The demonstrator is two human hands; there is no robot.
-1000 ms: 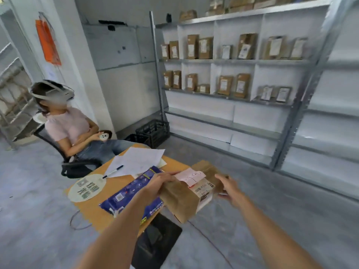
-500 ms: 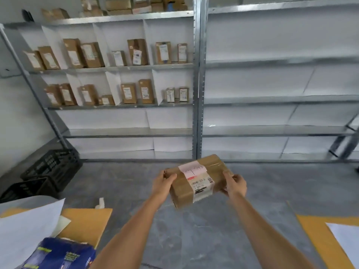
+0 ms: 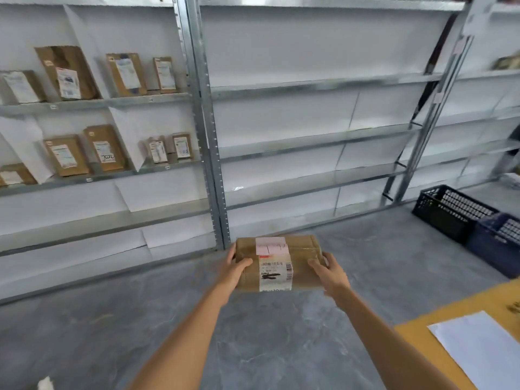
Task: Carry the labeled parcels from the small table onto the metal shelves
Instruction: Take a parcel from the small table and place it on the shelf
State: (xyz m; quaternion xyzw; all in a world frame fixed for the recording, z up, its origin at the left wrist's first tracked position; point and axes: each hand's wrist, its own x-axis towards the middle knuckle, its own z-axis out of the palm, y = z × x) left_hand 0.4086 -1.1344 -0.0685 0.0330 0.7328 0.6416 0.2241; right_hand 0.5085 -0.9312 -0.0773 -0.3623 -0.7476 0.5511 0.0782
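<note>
Brown rectangular cardboard parcel [image 3: 277, 263], white barcode label and pink slip on top: gripped between left hand [image 3: 235, 273] and right hand [image 3: 329, 273], above grey floor; galvanised metal shelves [image 3: 309, 142] beyond the hands; black plastic crate [image 3: 450, 212] to their right.

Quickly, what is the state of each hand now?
Left hand: closed on the cardboard parcel, left end.
Right hand: closed on the same parcel, right end.

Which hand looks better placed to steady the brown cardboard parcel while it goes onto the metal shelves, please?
Neither clearly: the left hand and right hand clamp opposite ends of the brown cardboard parcel, facing the bare metal shelves. Keeping both seems safest.
</note>
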